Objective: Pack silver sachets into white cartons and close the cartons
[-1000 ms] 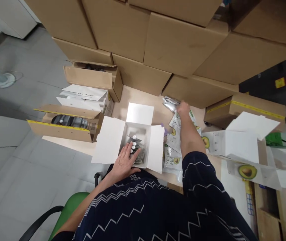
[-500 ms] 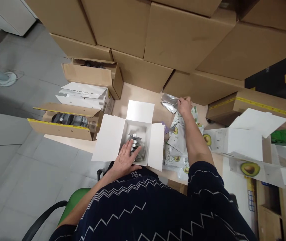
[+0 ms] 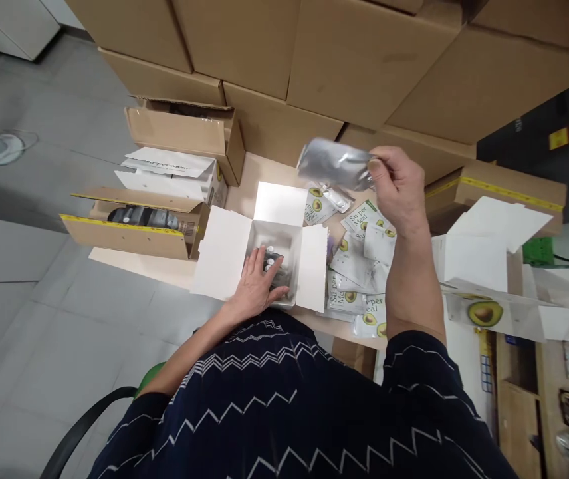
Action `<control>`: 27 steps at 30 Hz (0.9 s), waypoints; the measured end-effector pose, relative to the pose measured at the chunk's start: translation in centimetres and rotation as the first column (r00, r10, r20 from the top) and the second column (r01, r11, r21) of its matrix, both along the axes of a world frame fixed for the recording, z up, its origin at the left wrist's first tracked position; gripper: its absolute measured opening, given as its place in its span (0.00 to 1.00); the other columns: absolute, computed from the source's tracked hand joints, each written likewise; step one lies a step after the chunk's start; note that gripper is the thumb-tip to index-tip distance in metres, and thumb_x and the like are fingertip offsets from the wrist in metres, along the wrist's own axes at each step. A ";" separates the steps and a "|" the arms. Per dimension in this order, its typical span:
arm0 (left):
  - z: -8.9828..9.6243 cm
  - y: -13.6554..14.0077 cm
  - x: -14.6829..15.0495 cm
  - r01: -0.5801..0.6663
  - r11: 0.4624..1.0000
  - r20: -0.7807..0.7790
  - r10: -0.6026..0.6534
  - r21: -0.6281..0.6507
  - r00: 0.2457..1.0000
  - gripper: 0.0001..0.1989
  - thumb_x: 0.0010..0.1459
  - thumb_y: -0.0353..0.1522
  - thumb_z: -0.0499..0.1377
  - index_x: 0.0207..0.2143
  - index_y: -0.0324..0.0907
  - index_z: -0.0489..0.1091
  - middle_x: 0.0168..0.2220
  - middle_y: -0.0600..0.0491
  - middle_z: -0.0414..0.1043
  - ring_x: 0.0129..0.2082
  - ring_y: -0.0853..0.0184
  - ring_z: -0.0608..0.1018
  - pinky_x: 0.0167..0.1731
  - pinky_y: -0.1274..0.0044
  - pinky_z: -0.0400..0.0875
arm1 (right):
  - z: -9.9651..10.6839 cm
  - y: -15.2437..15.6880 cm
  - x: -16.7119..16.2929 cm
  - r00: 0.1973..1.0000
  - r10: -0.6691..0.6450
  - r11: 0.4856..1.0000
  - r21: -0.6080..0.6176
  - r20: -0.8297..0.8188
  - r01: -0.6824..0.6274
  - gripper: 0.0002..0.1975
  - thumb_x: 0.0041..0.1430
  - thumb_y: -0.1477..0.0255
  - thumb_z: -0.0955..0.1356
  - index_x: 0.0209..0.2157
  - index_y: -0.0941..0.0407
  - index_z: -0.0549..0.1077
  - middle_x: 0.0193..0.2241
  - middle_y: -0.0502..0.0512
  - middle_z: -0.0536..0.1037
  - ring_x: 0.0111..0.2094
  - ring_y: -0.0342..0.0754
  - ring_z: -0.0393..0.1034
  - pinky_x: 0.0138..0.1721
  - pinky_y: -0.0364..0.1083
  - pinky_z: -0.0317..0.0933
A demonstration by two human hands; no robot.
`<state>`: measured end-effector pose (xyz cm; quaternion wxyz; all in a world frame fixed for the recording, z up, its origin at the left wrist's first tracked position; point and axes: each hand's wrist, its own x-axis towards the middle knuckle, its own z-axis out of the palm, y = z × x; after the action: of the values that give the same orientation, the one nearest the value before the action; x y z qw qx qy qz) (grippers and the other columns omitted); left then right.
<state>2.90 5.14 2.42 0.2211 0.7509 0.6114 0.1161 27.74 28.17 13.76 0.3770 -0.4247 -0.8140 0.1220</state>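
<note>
pouch (image 3: pixel 337 164), probably soft, slippery, is best held by its end, as pinched in right fingers (image 3: pixel 383 178); under spread left fingers (image 3: pixel 252 263), capped pouches (image 3: pixel 271 251) are seen.

A pale table (image 3: pixel 270 167) bears an open carton (image 3: pixel 289 238), printed pouches (image 3: pixel 351 259), cardboard boxes (image 3: pixel 177 126)

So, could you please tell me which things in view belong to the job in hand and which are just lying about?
In the job, it seems:
silver pouch, in the right hand
middle white box
capped pouches in it, by the left hand
printed packets

Probably just lying about:
stacked cartons
chair
green object, far right
</note>
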 end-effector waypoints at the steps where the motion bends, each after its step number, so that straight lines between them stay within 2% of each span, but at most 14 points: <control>1: -0.1 0.2 0.1 -0.007 1.000 -0.017 0.006 -0.015 1.000 0.34 0.64 0.49 0.53 0.67 0.44 0.55 0.72 0.38 0.36 0.71 0.39 0.42 0.64 0.48 0.51 | 0.9 -0.9 -1.0 0.997 0.067 0.998 -0.025 0.045 -0.066 0.16 0.71 0.61 0.58 0.44 0.52 0.74 0.41 0.54 0.77 0.42 0.49 0.72 0.46 0.51 0.65; 4: -0.5 0.4 0.4 -0.016 1.000 -0.069 0.015 -0.026 0.998 0.32 0.65 0.48 0.53 0.66 0.44 0.58 0.70 0.38 0.44 0.70 0.38 0.46 0.64 0.48 0.52 | 2.1 -3.3 -4.5 0.937 0.228 0.968 -0.165 0.264 -0.189 0.16 0.71 0.62 0.58 0.46 0.51 0.75 0.42 0.53 0.78 0.45 0.52 0.71 0.47 0.51 0.63; 7: -0.8 0.2 0.6 -0.021 1.000 -0.099 0.021 0.001 0.995 0.31 0.65 0.48 0.52 0.65 0.43 0.60 0.68 0.38 0.51 0.70 0.38 0.49 0.64 0.49 0.52 | 1.6 -5.5 -8.2 0.813 0.329 0.929 -0.321 0.480 -0.186 0.15 0.71 0.65 0.58 0.47 0.49 0.75 0.42 0.56 0.78 0.49 0.56 0.68 0.46 0.51 0.61; 10: -0.9 -0.1 0.7 -0.028 1.000 -0.098 0.029 0.014 0.995 0.30 0.65 0.47 0.53 0.65 0.43 0.61 0.67 0.38 0.54 0.69 0.39 0.50 0.64 0.49 0.54 | -0.6 -7.0 -11.5 0.672 0.407 0.901 -0.395 0.619 -0.182 0.15 0.69 0.70 0.59 0.47 0.52 0.75 0.42 0.61 0.79 0.50 0.59 0.67 0.43 0.50 0.62; 13: -1.1 -0.2 0.8 -0.037 0.999 -0.084 0.039 0.021 0.996 0.30 0.65 0.47 0.53 0.65 0.45 0.61 0.67 0.40 0.53 0.69 0.40 0.51 0.64 0.50 0.54 | -4.0 -7.4 -13.9 0.530 0.457 0.885 -0.423 0.715 -0.192 0.14 0.67 0.75 0.60 0.47 0.56 0.75 0.44 0.65 0.79 0.49 0.59 0.70 0.42 0.50 0.63; 16: -1.2 -0.1 0.7 -0.043 0.999 -0.076 0.044 0.021 0.996 0.29 0.65 0.47 0.52 0.65 0.45 0.62 0.67 0.40 0.53 0.69 0.40 0.51 0.64 0.50 0.54 | -7.4 -6.9 -15.1 0.435 0.517 0.853 -0.483 0.737 -0.197 0.12 0.67 0.73 0.62 0.47 0.58 0.75 0.44 0.65 0.80 0.47 0.58 0.73 0.42 0.49 0.64; 18: -1.3 -0.1 0.7 -0.044 0.999 -0.073 0.045 0.018 0.996 0.29 0.65 0.47 0.52 0.64 0.44 0.62 0.67 0.39 0.52 0.69 0.40 0.51 0.64 0.50 0.55 | -8.9 -6.6 -15.5 0.405 0.560 0.826 -0.524 0.723 -0.207 0.13 0.67 0.70 0.63 0.47 0.59 0.75 0.43 0.65 0.81 0.46 0.58 0.75 0.42 0.48 0.65; 20: -1.3 -0.1 0.7 -0.048 0.999 -0.065 0.049 0.017 0.997 0.30 0.65 0.47 0.52 0.64 0.44 0.62 0.68 0.39 0.51 0.69 0.39 0.51 0.63 0.51 0.56 | -9.4 -6.3 -15.5 0.392 0.595 0.801 -0.557 0.701 -0.220 0.14 0.68 0.69 0.62 0.46 0.61 0.76 0.43 0.66 0.81 0.47 0.58 0.75 0.43 0.48 0.64; 25: -1.5 -0.1 0.5 -0.066 0.997 -0.016 0.067 0.027 0.998 0.30 0.65 0.46 0.53 0.65 0.43 0.61 0.69 0.38 0.46 0.69 0.40 0.51 0.63 0.52 0.57 | -7.8 -6.0 -15.3 0.448 0.655 0.738 -0.643 0.609 -0.206 0.18 0.71 0.69 0.57 0.42 0.59 0.77 0.44 0.63 0.81 0.44 0.53 0.76 0.42 0.45 0.63; 27: -1.5 0.2 0.4 -0.071 0.996 0.004 0.071 0.047 0.997 0.30 0.65 0.46 0.54 0.66 0.43 0.60 0.71 0.37 0.42 0.69 0.41 0.51 0.64 0.52 0.57 | -7.4 -5.9 -15.2 0.432 0.692 0.704 -0.673 0.578 -0.229 0.20 0.71 0.71 0.56 0.39 0.59 0.78 0.43 0.62 0.81 0.43 0.52 0.75 0.42 0.44 0.62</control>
<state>3.32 5.30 0.93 0.1998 0.7336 0.6344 0.1393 12.50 22.29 6.39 -0.2066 -0.2619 -0.9155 0.2249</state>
